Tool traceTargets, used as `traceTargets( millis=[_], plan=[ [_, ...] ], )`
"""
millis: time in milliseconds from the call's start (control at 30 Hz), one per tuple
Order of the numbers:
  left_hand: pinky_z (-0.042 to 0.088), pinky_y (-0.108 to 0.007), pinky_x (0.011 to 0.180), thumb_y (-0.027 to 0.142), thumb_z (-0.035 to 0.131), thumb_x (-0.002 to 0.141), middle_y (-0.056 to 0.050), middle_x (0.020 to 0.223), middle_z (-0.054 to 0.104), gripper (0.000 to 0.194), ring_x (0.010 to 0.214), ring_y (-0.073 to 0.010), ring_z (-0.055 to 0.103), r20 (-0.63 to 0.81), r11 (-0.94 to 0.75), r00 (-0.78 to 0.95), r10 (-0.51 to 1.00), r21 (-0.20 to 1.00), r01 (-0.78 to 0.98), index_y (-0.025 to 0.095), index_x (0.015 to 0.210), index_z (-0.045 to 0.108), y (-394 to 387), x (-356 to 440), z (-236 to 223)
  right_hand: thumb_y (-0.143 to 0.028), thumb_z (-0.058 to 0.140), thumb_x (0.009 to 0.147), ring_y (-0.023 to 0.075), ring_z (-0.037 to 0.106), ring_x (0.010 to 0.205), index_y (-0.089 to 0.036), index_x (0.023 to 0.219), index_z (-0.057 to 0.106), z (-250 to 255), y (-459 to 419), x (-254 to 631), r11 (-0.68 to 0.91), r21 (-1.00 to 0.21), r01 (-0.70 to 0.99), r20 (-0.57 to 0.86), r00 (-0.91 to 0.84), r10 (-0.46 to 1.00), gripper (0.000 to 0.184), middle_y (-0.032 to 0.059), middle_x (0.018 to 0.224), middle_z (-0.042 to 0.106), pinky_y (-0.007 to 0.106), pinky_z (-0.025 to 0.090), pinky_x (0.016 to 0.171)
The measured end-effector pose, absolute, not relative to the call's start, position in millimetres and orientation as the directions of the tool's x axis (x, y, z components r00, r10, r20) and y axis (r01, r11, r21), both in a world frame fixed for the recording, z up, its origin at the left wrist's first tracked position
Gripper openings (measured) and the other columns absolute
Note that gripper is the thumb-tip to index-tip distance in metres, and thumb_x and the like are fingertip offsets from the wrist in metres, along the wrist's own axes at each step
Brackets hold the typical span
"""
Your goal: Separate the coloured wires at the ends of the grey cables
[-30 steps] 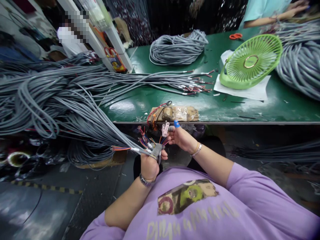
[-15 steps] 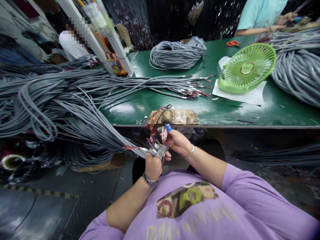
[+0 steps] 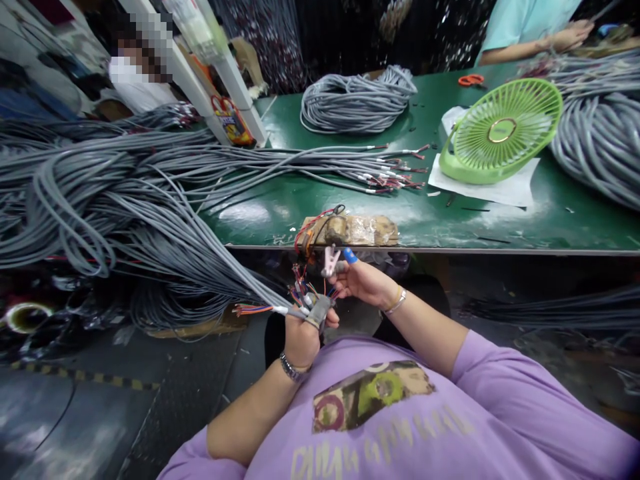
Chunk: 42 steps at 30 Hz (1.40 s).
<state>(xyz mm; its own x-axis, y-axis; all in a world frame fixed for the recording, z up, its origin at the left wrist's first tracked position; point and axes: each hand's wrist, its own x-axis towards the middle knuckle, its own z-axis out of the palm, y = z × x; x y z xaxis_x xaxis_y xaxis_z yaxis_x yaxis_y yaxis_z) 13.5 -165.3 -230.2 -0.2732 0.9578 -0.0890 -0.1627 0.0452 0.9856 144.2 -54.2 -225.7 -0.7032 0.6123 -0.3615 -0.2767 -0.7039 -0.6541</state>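
My left hand (image 3: 303, 341), its thumb wrapped in grey, is closed around the ends of several grey cables (image 3: 270, 299). Thin coloured wires (image 3: 305, 290) fan out from those ends, and one orange-and-blue bunch points left. At the fingertips of my right hand (image 3: 369, 285) is a pale pink clip (image 3: 330, 261), held just above the coloured wires. Blue tape (image 3: 350, 255) covers the right thumb; a grey wrap shows on one finger. Whether the right fingers also touch a wire is too small to tell.
A wooden block (image 3: 373, 230) with red and black leads sits at the green table's (image 3: 450, 230) front edge. Behind lie stripped cables (image 3: 350, 167), a cable coil (image 3: 355, 100), a green fan (image 3: 503, 130) and orange-handled scissors (image 3: 470, 80). A co-worker's arm (image 3: 525, 50) is at back right.
My right hand with the clip came in close to the left hand, then drew back up and right. The left hand shifted slightly right, still gripping the cables.
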Motion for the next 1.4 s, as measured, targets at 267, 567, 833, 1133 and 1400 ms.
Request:
traceTargets(
  millis=[267,567,833,1133,1400],
  plan=[
    [0.052,-0.023,0.051,0.041,0.065,0.079,-0.003,0.058,0.066,0.03,0.05,-0.0131,0.061,-0.064,0.058,-0.27,0.961,0.998,-0.028,0.016,0.063,0.065,-165,11,-241,-0.047,0.08,0.063,0.0075,0.051,0.056,-0.013,0.077,0.064,-218,-56,155,-0.436,-0.899,-0.046,-0.243,-0.777,0.581,0.04,0.0008,0.069,0.063,0.02,0.045,0.053],
    [0.052,-0.024,0.05,0.038,0.067,0.079,-0.003,0.056,0.066,0.027,0.047,-0.0128,0.06,-0.161,0.163,-0.034,0.986,0.984,0.072,0.014,0.064,0.064,-162,4,-232,-0.035,0.075,0.065,0.0094,0.052,0.061,-0.011,0.072,0.064,-211,-61,149,-0.219,-0.976,-0.001,-0.133,-0.791,0.597,0.027,-0.0002,0.067,0.062,0.022,0.042,0.058],
    [0.054,-0.024,0.052,0.038,0.068,0.079,-0.002,0.058,0.066,0.027,0.05,-0.0126,0.062,-0.133,0.127,-0.154,0.979,0.991,-0.048,0.015,0.067,0.066,-162,7,-234,-0.052,0.074,0.067,0.0109,0.056,0.062,-0.013,0.081,0.062,-214,-54,170,-0.198,-0.97,0.145,-0.238,-0.752,0.615,0.043,0.0024,0.072,0.063,0.021,0.047,0.051],
    [0.055,-0.025,0.051,0.037,0.07,0.078,-0.003,0.058,0.067,0.027,0.049,-0.0133,0.063,-0.168,0.163,-0.065,0.984,0.984,-0.072,0.013,0.065,0.067,-162,4,-232,-0.045,0.077,0.063,0.0066,0.046,0.053,-0.013,0.074,0.061,-220,-62,152,-0.214,-0.977,0.013,-0.157,-0.719,0.676,0.038,-0.003,0.062,0.055,0.018,0.039,0.045],
    [0.052,-0.021,0.046,0.034,0.074,0.071,0.0,0.053,0.065,0.021,0.045,-0.011,0.06,-0.139,0.046,-0.309,0.941,0.956,-0.29,0.015,0.065,0.068,-160,10,-226,-0.051,0.082,0.055,0.0065,0.045,0.05,-0.014,0.067,0.06,-222,-73,148,-0.33,-0.933,-0.144,-0.166,-0.64,0.75,0.044,-0.0033,0.058,0.055,0.02,0.04,0.046]
  ],
)
